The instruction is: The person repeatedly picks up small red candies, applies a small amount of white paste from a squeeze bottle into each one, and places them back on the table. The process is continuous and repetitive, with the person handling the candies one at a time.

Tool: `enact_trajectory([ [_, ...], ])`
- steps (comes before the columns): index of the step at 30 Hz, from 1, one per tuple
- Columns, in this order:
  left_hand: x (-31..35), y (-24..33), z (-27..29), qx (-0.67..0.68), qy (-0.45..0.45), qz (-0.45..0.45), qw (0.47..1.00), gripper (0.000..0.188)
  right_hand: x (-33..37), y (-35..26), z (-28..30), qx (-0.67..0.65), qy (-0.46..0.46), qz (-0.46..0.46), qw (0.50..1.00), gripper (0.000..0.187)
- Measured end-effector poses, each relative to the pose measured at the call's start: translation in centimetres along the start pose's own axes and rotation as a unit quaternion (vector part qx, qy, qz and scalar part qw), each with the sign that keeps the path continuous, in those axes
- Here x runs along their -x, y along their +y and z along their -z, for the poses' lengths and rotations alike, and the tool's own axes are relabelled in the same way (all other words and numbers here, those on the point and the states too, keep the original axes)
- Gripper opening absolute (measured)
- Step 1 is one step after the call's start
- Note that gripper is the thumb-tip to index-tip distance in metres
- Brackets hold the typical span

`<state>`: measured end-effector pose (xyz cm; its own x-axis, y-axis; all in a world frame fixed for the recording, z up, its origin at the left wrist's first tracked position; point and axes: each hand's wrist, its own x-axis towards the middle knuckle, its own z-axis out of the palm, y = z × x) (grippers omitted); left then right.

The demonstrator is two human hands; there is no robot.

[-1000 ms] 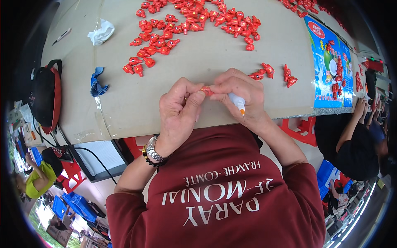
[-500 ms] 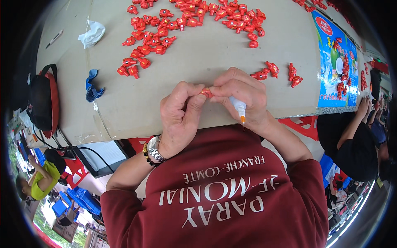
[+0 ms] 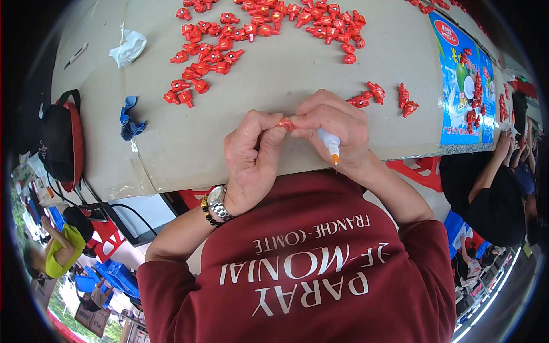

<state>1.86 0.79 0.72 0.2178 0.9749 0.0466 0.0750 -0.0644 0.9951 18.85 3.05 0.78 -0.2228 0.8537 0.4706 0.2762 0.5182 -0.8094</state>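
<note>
Over the near edge of the table, my left hand [image 3: 251,151] pinches a small red plastic part [image 3: 284,123] with a bit of yellow on it between thumb and fingertips. My right hand [image 3: 337,128] meets it from the other side, its thumb and forefinger at the part's right end. Tucked in the curled fingers of that same hand is a small white squeeze bottle [image 3: 330,143] with an orange tip and a thin needle, pointing down toward me. Fingers cover most of the held part. Two small groups of similar red parts [image 3: 375,92] lie just beyond my right hand.
Many more red parts [image 3: 251,31] are spread across the far table [image 3: 274,74]. A crumpled white tissue [image 3: 128,48], a blue cloth strip [image 3: 131,119] and a pen [image 3: 76,55] lie left. A black-and-red bag [image 3: 64,140] sits at the left edge. Another person's arm [image 3: 493,166] is at right.
The bottle has tilted slightly in my right hand. Both hands stay nearly in place, still holding the red part between them.
</note>
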Motion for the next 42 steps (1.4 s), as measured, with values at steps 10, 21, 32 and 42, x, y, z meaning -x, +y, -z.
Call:
enact_trajectory([
  [10,-0.1,0.1,-0.4,0.006,0.025,0.016,1.000,0.005,0.0,-0.2,0.0,0.012,0.002,-0.005,1.000,0.025],
  [21,-0.3,0.3,-0.4,0.008,0.015,0.020,1.000,0.008,0.0,-0.5,-0.1,0.012,0.008,-0.026,1.000,0.022],
  [32,-1.9,4.5,1.1,0.303,-0.040,0.236,0.922,0.012,-1.0,-2.7,1.0,-0.019,0.076,-0.044,0.996,0.019],
  [42,-1.8,6.4,-0.5,0.282,-0.113,0.174,0.937,0.014,-0.6,-4.4,3.4,-0.051,0.103,-0.118,0.986,0.016],
])
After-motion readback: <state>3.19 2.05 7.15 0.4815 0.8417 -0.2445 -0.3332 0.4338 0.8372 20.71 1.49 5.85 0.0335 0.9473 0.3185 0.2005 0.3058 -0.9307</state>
